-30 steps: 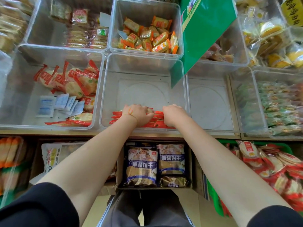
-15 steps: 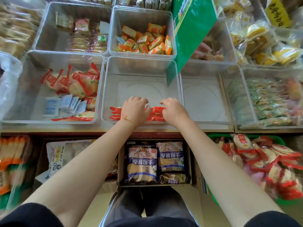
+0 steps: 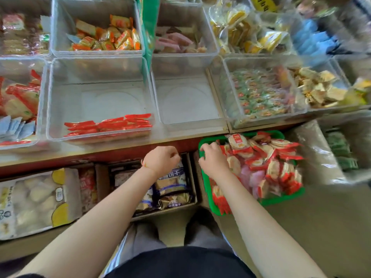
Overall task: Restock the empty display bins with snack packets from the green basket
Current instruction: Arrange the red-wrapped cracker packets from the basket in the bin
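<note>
The green basket (image 3: 206, 189) sits low on the right, heaped with red-and-white snack packets (image 3: 267, 157). My right hand (image 3: 212, 160) reaches into its far left corner with bent fingers over the packets; no packet is plainly clasped. My left hand (image 3: 162, 161) hovers just below the shelf edge, left of the basket, fingers loosely curled and holding nothing. In the middle clear bin (image 3: 96, 93) a row of red packets (image 3: 108, 125) lies along the front wall. The clear bin to its right (image 3: 186, 99) holds nothing.
Surrounding bins hold orange, pink, yellow, green and red snacks. A green sign (image 3: 149, 27) hangs between the back bins. Under the shelf stand a box of blue biscuit packs (image 3: 172, 183) and a pastry bag (image 3: 34, 199). A big clear bag (image 3: 331, 151) sits right of the basket.
Both hands left the row of red packets in the middle bin and dropped below the shelf. The right hand went into the green basket; the view swung right.
</note>
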Motion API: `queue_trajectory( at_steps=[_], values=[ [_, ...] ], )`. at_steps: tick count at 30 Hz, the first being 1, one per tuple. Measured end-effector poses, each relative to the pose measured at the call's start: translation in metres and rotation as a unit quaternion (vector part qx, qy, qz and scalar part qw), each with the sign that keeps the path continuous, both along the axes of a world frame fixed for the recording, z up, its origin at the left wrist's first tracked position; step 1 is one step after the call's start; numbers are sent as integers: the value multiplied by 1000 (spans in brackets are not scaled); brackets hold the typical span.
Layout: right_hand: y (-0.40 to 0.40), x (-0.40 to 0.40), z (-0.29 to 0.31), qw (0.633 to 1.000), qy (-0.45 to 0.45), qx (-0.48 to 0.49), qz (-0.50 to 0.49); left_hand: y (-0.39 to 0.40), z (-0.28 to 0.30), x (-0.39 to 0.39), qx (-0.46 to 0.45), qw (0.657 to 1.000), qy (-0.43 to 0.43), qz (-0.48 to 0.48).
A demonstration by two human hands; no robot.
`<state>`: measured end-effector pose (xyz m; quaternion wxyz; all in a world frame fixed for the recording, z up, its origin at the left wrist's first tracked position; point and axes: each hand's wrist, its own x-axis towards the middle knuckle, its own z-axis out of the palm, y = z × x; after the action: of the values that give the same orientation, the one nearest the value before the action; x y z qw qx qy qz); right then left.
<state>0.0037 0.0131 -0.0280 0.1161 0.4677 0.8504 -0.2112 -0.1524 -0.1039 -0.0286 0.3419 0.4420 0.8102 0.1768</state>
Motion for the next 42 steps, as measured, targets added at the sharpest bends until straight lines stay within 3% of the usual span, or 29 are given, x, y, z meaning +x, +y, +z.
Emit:
queue_trajectory(
  at_steps=[4,11,17,20,24,26,28,30,32,33,35,38,42],
  values=[
    [41,54,-21,992,-111,-8,54,42,-11,53,-65,997,-33,5],
    [87,128,-43,994,-11,-54,96,97,-29,152,-147,971,-138,131],
    [96,151,-49,976,-31,-125,177,99,-36,188,-149,949,-171,217],
    [100,158,-52,980,80,-114,139,99,-33,193,-117,941,-150,280],
    [113,164,-38,966,218,-139,-16,111,-14,190,-44,936,-169,306],
    [121,167,-24,932,277,-185,-145,117,-1,185,-38,934,-196,298],
    [134,166,-14,871,324,-245,-278,123,13,179,-31,920,-226,317],
    [152,161,-10,756,371,-353,-408,125,26,174,-8,899,-261,353],
    [165,156,-6,605,414,-470,-492,125,35,171,25,880,-296,371],
    [169,154,-3,560,418,-502,-509,125,36,169,40,874,-313,369],
    [170,150,0,535,414,-532,-510,127,38,166,54,887,-306,341],
    [163,147,1,523,410,-561,-494,130,36,163,47,938,-181,291],
    [152,147,-1,490,414,-592,-488,130,38,157,76,948,-102,291]
  ],
)
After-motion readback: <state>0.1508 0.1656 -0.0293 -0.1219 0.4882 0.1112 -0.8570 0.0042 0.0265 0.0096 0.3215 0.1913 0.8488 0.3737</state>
